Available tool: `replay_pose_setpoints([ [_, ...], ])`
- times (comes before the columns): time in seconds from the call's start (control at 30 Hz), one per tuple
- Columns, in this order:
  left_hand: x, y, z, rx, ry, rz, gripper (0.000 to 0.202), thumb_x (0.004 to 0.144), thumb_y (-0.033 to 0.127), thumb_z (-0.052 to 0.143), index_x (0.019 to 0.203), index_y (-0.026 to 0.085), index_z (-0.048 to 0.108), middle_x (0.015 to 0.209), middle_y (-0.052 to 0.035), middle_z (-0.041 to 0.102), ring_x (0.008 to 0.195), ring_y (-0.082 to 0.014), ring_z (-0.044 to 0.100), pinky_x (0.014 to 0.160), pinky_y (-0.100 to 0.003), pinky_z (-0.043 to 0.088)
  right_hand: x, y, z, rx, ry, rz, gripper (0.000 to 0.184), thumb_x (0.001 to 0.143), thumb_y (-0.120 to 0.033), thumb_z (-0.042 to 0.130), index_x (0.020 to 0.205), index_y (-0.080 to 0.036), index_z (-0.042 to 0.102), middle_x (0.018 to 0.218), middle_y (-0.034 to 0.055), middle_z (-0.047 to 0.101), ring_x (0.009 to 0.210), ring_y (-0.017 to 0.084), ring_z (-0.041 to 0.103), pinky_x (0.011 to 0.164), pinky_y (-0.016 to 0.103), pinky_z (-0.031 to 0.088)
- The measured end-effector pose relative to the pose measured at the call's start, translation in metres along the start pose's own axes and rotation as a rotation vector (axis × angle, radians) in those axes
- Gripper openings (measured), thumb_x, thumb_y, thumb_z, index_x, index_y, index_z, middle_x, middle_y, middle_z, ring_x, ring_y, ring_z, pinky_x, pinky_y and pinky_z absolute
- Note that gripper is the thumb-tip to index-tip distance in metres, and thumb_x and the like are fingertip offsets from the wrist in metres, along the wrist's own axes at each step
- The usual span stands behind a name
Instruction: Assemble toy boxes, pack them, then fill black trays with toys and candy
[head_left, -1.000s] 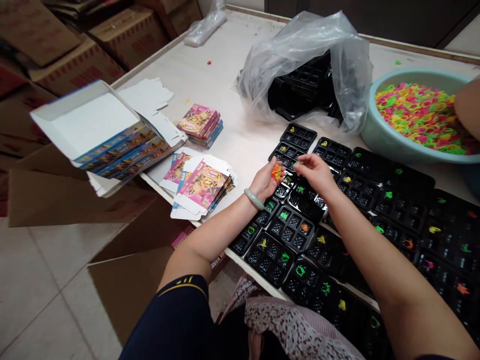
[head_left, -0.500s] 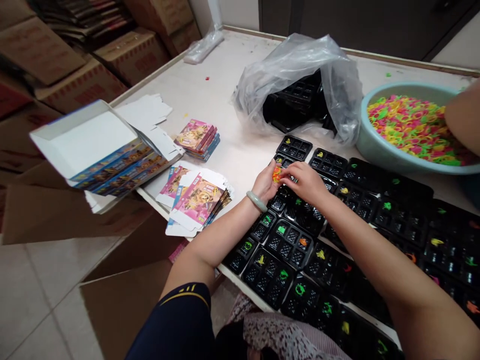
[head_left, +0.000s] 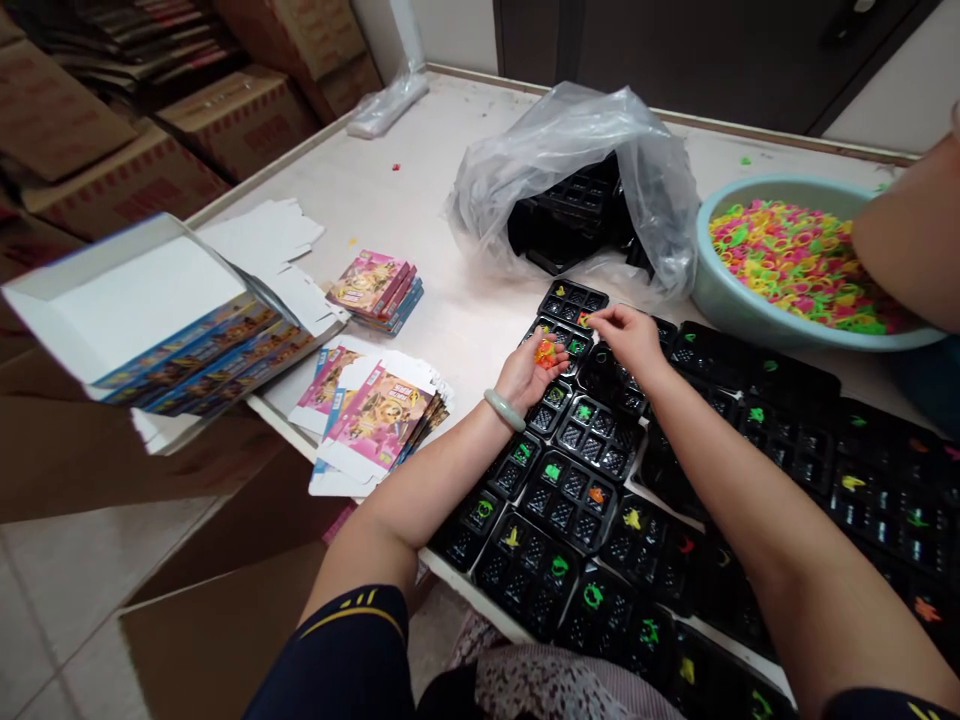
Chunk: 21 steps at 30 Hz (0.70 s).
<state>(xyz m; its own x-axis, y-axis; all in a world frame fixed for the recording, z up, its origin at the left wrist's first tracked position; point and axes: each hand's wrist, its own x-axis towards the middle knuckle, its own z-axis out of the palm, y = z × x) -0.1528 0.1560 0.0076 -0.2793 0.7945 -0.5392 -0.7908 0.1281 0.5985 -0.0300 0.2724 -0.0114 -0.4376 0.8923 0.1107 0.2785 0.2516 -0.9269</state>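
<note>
The right hand (head_left: 628, 335) has left the palm of the left hand (head_left: 523, 372), where its fingers were at the small pieces half a second ago, and now sits over the far end of the row of trays along the left side. In the far tray (head_left: 565, 300) there, which showed only a yellow piece (head_left: 559, 291) then, an orange piece (head_left: 584, 320) now shows at a near pocket, right at the right fingertips. Thumb and finger are drawn narrow, but I cannot tell whether they pinch that piece or have let it go. As I judge it, this tray is getting its second piece.

The left hand is palm up, fingers loosely spread, carrying a little heap of orange and yellow pieces (head_left: 546, 353) just above the next tray, so there seems to be stock for more pockets. That next tray now shows a green piece (head_left: 575, 346), hidden by the hands a moment ago.

Nearer the tabletop's (head_left: 457, 310) near edge, the other trays look unchanged, many pockets lacking a coloured piece. The bowl (head_left: 739, 318) of loose pieces stands towards the right, beyond the trays, beside the plastic bag (head_left: 487, 200)
</note>
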Motion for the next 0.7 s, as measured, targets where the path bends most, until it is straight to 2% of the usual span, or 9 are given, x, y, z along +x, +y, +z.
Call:
replay_pose_setpoints([
  [0.07,-0.002,0.002,0.0,0.02,-0.018,-0.002,0.027,0.093,0.037,0.053,0.084,0.012,0.057,0.068,-0.0028,0.063,0.057,-0.0093,0.06,0.058,-0.021,0.05,0.029,0.006,-0.008,-0.202,0.088,0.041,0.012,0.077,-0.03,0.067,0.076,-0.018,0.071,0.079,0.005,0.07,0.074,0.021,0.061,0.076,0.036,0.047],
  [0.13,-0.004,0.004,-0.001,0.031,-0.037,0.001,0.026,0.093,0.037,0.055,0.086,0.012,0.058,0.07,-0.0034,0.063,0.058,-0.0096,0.061,0.059,-0.021,0.051,0.055,0.011,-0.012,-0.401,0.109,0.094,0.01,0.078,-0.027,0.067,0.079,-0.017,0.072,0.084,0.0079,0.072,0.08,0.023,0.063,0.077,0.037,0.046],
  [0.2,-0.006,0.006,-0.003,0.041,-0.042,-0.001,0.026,0.093,0.037,0.055,0.086,0.012,0.058,0.071,-0.0039,0.064,0.059,-0.0098,0.061,0.059,-0.021,0.051,0.073,0.013,-0.011,-0.545,0.079,0.143,0.011,0.08,-0.026,0.067,0.083,-0.017,0.073,0.091,0.0104,0.072,0.086,0.026,0.064,0.078,0.037,0.046],
  [0.3,-0.008,0.01,-0.007,0.059,-0.051,-0.009,0.027,0.096,0.034,0.047,0.088,0.011,0.059,0.072,-0.0048,0.064,0.059,-0.0097,0.062,0.059,-0.021,0.051,0.084,0.014,-0.005,-0.667,0.003,0.177,0.013,0.082,-0.025,0.066,0.088,-0.017,0.075,0.096,0.0114,0.073,0.093,0.028,0.064,0.079,0.036,0.046],
  [0.43,-0.009,0.017,-0.013,0.072,-0.054,-0.011,0.031,0.1,0.032,0.038,0.088,0.011,0.059,0.072,-0.005,0.064,0.058,-0.0093,0.061,0.057,-0.02,0.051,0.077,0.014,-0.011,-0.683,0.005,0.13,0.018,0.085,-0.026,0.062,0.095,-0.018,0.075,0.1,0.0099,0.073,0.095,0.026,0.064,0.079,0.034,0.046],
  [0.57,-0.009,0.02,-0.017,0.086,-0.096,-0.043,0.031,0.099,0.032,0.04,0.091,0.011,0.06,0.073,-0.0058,0.064,0.056,-0.0086,0.06,0.052,-0.019,0.049,0.053,0.019,-0.048,-0.703,0.057,0.027,0.022,0.086,-0.028,0.058,0.097,-0.017,0.074,0.099,0.0096,0.073,0.091,0.025,0.064,0.077,0.034,0.046],
  [0.7,-0.01,0.013,-0.012,0.121,-0.182,-0.101,0.028,0.098,0.031,0.043,0.093,0.01,0.061,0.073,-0.0059,0.064,0.054,-0.0076,0.058,0.05,-0.018,0.047,0.027,0.033,-0.085,-0.942,0.02,0.022,0.022,0.086,-0.027,0.057,0.095,-0.019,0.075,0.097,0.0102,0.072,0.089,0.026,0.063,0.074,0.034,0.045],
])
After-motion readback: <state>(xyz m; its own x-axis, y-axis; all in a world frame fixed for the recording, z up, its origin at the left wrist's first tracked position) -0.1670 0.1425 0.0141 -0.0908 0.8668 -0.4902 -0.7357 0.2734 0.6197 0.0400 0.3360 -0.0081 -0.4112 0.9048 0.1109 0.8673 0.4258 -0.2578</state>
